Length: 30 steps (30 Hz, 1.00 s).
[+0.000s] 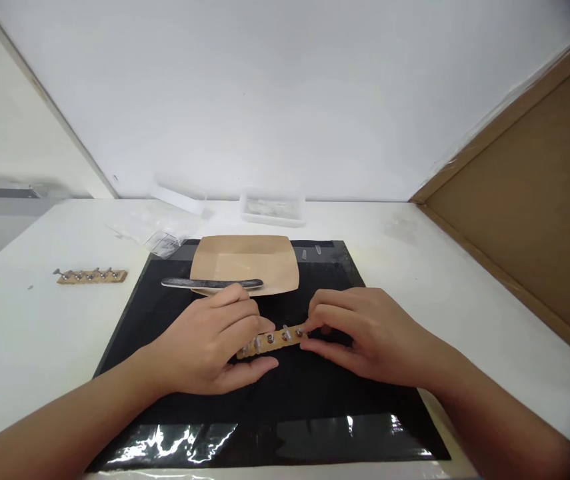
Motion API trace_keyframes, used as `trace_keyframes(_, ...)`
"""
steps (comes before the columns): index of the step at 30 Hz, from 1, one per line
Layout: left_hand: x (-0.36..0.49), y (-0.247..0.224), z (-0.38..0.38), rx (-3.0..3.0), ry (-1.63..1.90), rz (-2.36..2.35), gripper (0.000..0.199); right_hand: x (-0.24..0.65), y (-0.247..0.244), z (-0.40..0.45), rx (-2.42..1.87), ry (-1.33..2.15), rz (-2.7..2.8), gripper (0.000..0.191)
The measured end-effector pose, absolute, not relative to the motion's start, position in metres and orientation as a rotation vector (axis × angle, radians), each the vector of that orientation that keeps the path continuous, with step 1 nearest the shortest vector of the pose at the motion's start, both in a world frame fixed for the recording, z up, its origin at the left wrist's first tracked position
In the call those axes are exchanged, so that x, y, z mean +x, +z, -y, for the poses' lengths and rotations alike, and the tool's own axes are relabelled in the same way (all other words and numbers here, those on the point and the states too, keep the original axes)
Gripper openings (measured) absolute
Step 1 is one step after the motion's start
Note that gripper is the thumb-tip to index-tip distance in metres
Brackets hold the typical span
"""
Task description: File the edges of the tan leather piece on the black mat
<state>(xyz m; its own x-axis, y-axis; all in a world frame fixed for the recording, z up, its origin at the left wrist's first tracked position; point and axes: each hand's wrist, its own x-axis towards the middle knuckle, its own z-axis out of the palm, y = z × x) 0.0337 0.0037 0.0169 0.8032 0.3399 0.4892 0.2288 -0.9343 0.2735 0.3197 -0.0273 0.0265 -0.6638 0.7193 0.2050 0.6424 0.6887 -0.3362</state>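
Note:
A narrow tan strip [278,343] with a row of small round metal pieces lies between my hands over a black mat. Clear, nail-shaped plastic tips stand up from some of them. My left hand [219,340] grips the strip's left end, thumb on the near side and fingers on the far side, covering part of it. At the right end, my right hand [359,330] pinches close around the last metal piece; whatever lies between its fingertips is hidden.
On the black mat [175,407] sits a brown paper tray [245,257], a dark nail file [212,283] across its front. Two clear tips [311,253] lie behind. Another strip [92,276] rests left. Farther back are a plastic bag [159,230] and clear box [272,208]; cardboard [525,187] stands right.

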Motion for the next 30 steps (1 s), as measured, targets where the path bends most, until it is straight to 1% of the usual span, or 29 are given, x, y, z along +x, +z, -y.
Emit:
trace_keyframes(3, 0.033, 0.015, -0.004, 2.796, 0.902, -0.443, 0.017, 0.327, 0.024, 0.017, -1.043, 0.425, 2.455, 0.013)
trace_keyframes(5, 0.033, 0.013, -0.005, 2.800, 0.989, -0.465, 0.016, 0.333, 0.020, 0.007, -1.129, 0.408, 2.337, 0.014)
trace_keyframes(9, 0.030, 0.009, -0.010, 2.805, 1.162, -0.591, 0.024, 0.347, 0.005, -0.013, -1.398, 0.322, 2.090, 0.023)
trace_keyframes(12, 0.028, 0.007, -0.012, 2.819, 1.204, -0.663, 0.031, 0.358, -0.008, -0.025, -1.467, 0.263, 1.983, 0.033)
trace_keyframes(15, 0.025, 0.008, -0.013, 2.836, 1.221, -0.785, 0.039, 0.365, -0.018, -0.035, -1.519, 0.127, 1.952, 0.046)
trace_keyframes(17, 0.025, 0.009, -0.013, 2.833, 1.222, -0.922, 0.040, 0.368, -0.022, -0.040, -1.517, 0.034, 1.993, 0.045)
trace_keyframes(21, 0.024, 0.012, -0.015, 2.806, 1.273, -1.202, 0.030, 0.369, -0.026, -0.050, -1.456, -0.069, 2.103, 0.031)
trace_keyframes(23, 0.024, 0.013, -0.018, 2.788, 1.272, -1.260, 0.028, 0.369, -0.029, -0.054, -1.481, -0.074, 2.134, 0.032)
trace_keyframes(27, 0.023, 0.011, -0.027, 2.791, 1.171, -1.271, 0.036, 0.369, -0.034, -0.061, -1.563, -0.091, 2.176, 0.039)
trace_keyframes(30, 0.021, 0.008, -0.033, 2.838, 1.027, -1.234, 0.041, 0.369, -0.036, -0.065, -1.591, -0.116, 2.182, 0.036)
